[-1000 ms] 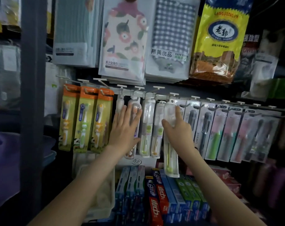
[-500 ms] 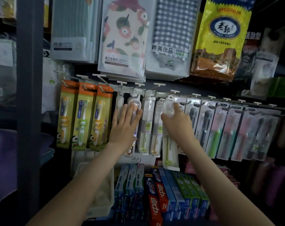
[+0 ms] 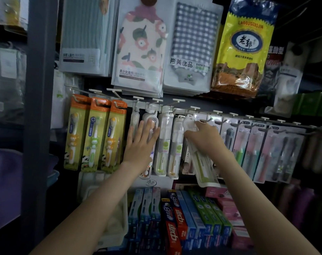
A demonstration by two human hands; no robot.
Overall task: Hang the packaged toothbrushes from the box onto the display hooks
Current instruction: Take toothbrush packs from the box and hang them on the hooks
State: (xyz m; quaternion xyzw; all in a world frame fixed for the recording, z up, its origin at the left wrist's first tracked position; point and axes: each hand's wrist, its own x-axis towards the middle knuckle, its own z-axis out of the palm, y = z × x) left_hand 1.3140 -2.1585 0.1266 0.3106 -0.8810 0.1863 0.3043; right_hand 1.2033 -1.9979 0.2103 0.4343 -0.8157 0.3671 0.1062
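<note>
Pretty dim shop aisle, light mostly lands mid-rack. A wide dark grey metal upright (image 3: 40, 116) runs top to bottom on the left. Flat plastic-wrapped bath towels (image 3: 191, 46) and a shiny yellow bag (image 3: 243, 46) hang up top; red, blue and green toothpaste cartons (image 3: 180, 218) sit packed below. The right edge fades into shadow.

Retail shop, toiletries section. Packaged toothbrushes (image 3: 95, 133) hang in a row from display hooks (image 3: 178, 101). Bagged bath towels (image 3: 191, 52) hang above them. Toothpaste boxes (image 3: 176, 223) stand packed together below.
</note>
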